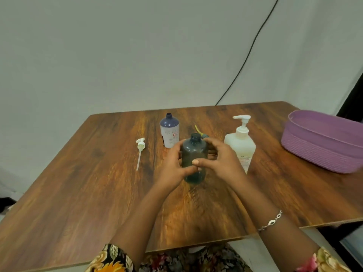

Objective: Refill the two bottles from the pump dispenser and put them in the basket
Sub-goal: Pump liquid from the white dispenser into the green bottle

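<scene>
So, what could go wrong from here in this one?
The dark translucent bottle, gripped by the left hand and right hand, has a narrow open neck; liquid from the white pump dispenser could miss it and run onto the wooden table. The labelled bottle behind it stands uncapped, so a reaching arm might tip it. The purple basket sits near the table's right edge and might get nudged off.

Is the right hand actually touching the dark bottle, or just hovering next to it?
Touching. In the head view the right hand wraps round the dark bottle, with its thumb lying across the bottle's front.
</scene>
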